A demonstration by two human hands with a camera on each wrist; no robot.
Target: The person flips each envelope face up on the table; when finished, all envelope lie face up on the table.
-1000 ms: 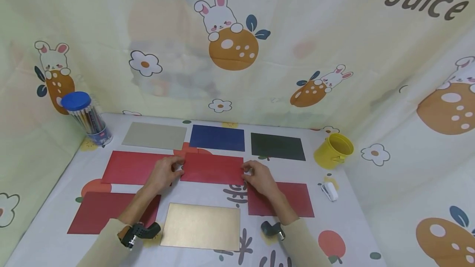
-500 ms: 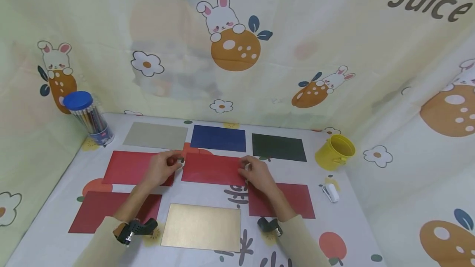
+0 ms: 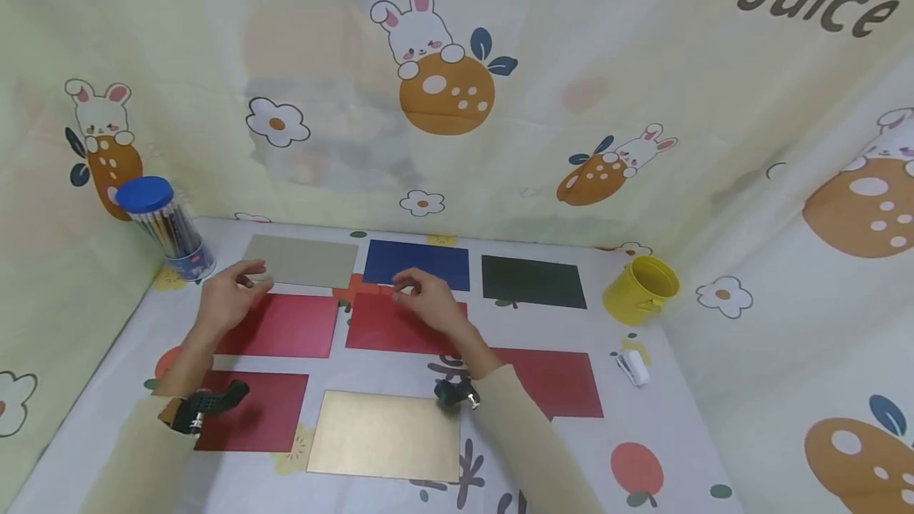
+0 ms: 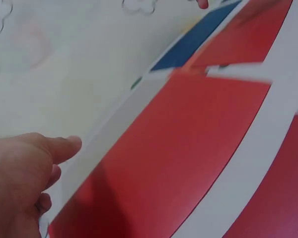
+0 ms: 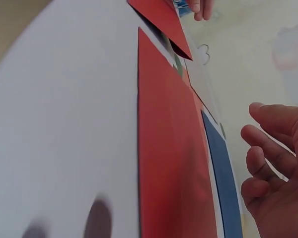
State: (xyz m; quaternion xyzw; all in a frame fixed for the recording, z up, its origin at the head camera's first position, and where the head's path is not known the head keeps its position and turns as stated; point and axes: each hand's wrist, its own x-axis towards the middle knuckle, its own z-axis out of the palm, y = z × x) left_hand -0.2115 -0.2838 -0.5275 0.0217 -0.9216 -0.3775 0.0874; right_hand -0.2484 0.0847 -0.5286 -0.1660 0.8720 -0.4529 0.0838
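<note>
My left hand [image 3: 255, 278] hovers over the near-left corner of a grey card [image 3: 303, 260], above the left red card [image 3: 286, 325], fingers loosely curled and empty. The left wrist view shows this hand [image 4: 39, 171] beside the grey card [image 4: 114, 129] and the red card [image 4: 179, 148]. My right hand [image 3: 403, 289] hangs over the far edge of the middle red card [image 3: 385, 327], close to the blue card [image 3: 417, 264], holding nothing. In the right wrist view its fingers [image 5: 265, 148] curl loosely above the blue card [image 5: 223, 183] and the red card [image 5: 169, 148].
A dark green card [image 3: 531, 281], a right red card [image 3: 564, 383], a dark red card [image 3: 264, 411] and a gold card [image 3: 385, 435] lie on the table. A blue-lidded pencil jar [image 3: 167, 228] stands far left, a yellow cup [image 3: 639, 289] and a small white object [image 3: 634, 367] right.
Both hands have left the ends of the middle red card. The left hand went left and farther back to the grey card's corner; the right went left to the red card's far edge.
</note>
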